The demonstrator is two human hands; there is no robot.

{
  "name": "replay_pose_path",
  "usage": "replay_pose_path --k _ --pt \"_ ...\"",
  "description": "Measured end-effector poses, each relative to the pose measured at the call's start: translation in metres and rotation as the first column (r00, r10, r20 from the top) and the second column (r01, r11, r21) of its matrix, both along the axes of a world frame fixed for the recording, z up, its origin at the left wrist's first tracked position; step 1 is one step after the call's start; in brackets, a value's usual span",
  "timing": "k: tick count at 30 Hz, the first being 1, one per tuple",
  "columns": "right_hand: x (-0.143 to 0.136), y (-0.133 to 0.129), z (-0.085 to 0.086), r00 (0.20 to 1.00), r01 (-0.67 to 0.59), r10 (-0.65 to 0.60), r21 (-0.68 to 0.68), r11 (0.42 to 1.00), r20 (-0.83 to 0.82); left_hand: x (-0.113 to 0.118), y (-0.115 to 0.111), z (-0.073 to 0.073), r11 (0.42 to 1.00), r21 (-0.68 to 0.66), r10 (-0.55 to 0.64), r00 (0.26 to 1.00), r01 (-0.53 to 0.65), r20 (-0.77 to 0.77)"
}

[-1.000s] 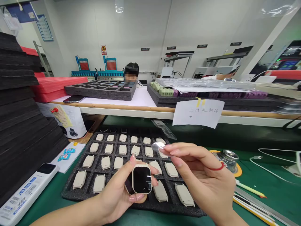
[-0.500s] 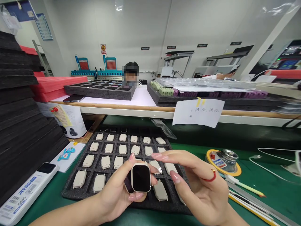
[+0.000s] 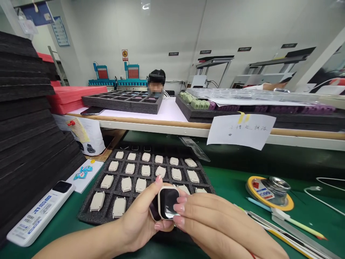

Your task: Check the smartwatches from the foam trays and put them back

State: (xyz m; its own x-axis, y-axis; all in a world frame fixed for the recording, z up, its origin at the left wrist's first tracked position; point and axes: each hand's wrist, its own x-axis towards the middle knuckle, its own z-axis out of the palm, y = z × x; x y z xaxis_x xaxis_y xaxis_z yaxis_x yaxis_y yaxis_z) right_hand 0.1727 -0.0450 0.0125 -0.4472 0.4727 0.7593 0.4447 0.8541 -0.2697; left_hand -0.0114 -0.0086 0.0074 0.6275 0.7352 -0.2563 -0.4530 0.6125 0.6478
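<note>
My left hand [image 3: 138, 216] is closed around a smartwatch case [image 3: 166, 202] with a black screen and a pale rim, held upright with no strap. A second dark-faced piece [image 3: 154, 210] shows partly behind it in the same hand. The fingers of my right hand [image 3: 218, 219], pressed together, touch the right side of the watch and its screen; the right thumb is hidden. Below and beyond my hands lies a black foam tray [image 3: 85, 214] with pale watch cases [image 3: 119, 207] in its compartments, backs up.
Tall black foam sheets [image 3: 24, 108] stand at left beside a white boxy device [image 3: 40, 214]. A round dispenser bottle [image 3: 269, 192], a stylus-like pen [image 3: 304, 223] and a metal ruler [image 3: 304, 233] lie at right. A shelf edge [image 3: 161, 126] crosses ahead; a person sits behind it.
My right hand has moved in from the right, its raised fingers coming down onto the watch screen's right side. My left hand still holds the watch. The camera view has turned slightly left.
</note>
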Motion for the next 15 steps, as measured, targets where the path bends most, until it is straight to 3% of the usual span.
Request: replay_pose_path --k 3,8,10,12,15 --pt "-0.003 -0.002 0.0 0.997 0.039 -0.042 0.036 0.999 0.066 0.0 -0.001 0.001 1.0 -0.002 0.0 1.0 0.0 -0.016" --pt "-0.003 0.007 0.004 0.99 -0.051 0.032 0.138 0.989 0.139 0.0 -0.002 0.0 1.0 0.012 0.004 1.0 -0.004 -0.026" --pt "-0.005 0.011 0.006 0.993 -0.032 0.011 0.177 0.984 0.117 0.001 -0.001 -0.002 0.999 0.043 0.013 1.0 -0.012 -0.02" --pt "-0.009 0.013 0.007 0.996 0.022 -0.035 0.163 0.986 0.08 0.002 0.0 -0.005 0.994 0.101 0.036 0.999 -0.034 -0.022" --pt "-0.013 0.014 0.004 0.994 0.082 -0.084 0.028 0.996 0.067 0.002 -0.001 -0.009 0.982 0.182 0.057 0.997 -0.049 -0.042"
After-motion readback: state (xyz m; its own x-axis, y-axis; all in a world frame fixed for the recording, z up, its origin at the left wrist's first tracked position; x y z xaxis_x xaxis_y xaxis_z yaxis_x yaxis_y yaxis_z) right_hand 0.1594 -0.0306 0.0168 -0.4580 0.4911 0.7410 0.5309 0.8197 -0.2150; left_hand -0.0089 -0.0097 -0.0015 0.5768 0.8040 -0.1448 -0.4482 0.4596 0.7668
